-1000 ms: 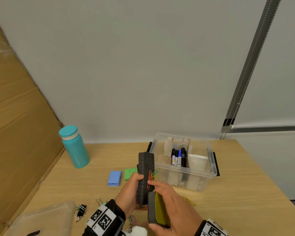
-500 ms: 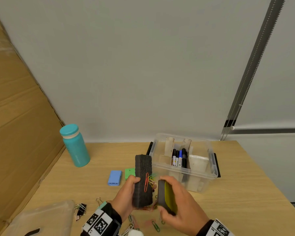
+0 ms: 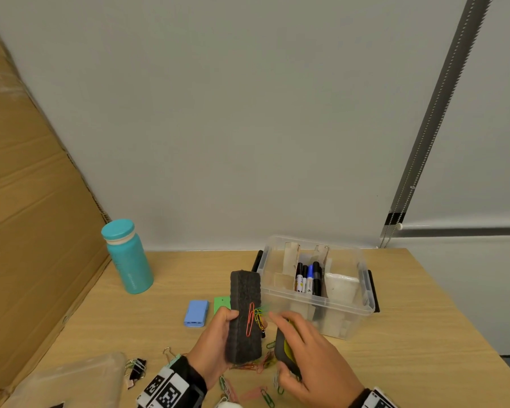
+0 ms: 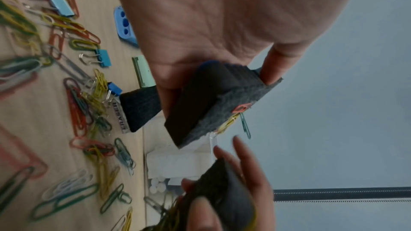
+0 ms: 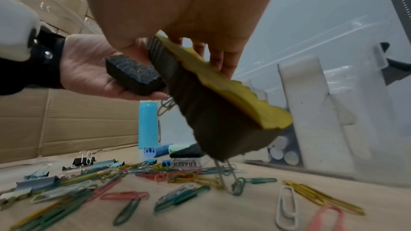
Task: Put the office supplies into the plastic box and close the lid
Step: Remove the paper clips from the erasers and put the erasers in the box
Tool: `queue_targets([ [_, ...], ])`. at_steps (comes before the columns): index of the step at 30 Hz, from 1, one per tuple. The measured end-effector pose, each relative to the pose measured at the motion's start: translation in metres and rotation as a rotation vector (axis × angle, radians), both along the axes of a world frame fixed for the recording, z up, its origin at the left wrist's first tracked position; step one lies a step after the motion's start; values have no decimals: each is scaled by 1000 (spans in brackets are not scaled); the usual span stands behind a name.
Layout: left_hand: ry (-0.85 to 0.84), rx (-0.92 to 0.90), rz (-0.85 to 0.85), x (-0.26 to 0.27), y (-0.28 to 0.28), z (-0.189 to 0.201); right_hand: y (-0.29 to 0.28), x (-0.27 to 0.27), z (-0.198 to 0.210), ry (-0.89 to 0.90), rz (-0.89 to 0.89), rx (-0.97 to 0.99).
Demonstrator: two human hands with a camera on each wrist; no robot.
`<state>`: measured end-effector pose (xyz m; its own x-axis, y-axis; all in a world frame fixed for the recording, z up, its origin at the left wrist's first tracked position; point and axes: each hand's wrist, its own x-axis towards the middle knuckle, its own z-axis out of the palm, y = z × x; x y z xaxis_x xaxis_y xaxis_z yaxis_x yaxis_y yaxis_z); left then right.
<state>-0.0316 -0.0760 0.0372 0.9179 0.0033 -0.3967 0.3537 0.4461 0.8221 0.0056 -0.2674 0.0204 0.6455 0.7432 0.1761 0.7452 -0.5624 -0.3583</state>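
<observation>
Two erasers: left hand fingers grip one, right hand the other

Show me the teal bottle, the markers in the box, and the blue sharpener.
Teal bottle [image 3: 129, 265]: head view, middle of its body.
Markers [image 3: 309, 278]: head view, the blue marker's barrel.
Blue sharpener [image 3: 196, 313]: head view, its top face.

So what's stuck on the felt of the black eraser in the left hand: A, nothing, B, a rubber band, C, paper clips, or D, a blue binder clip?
C: red, yellow and green paper clips cling to the felt of the black eraser that the left hand grips.
</observation>
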Motion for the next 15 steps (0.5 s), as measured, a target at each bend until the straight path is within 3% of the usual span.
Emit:
queue_targets([
  [8, 27, -2, 15, 1, -3, 0, 3, -1, -6, -61, -9, -113],
  [15, 37, 32, 6, 2, -5, -4, 7, -3, 1, -165, -33, -63],
])
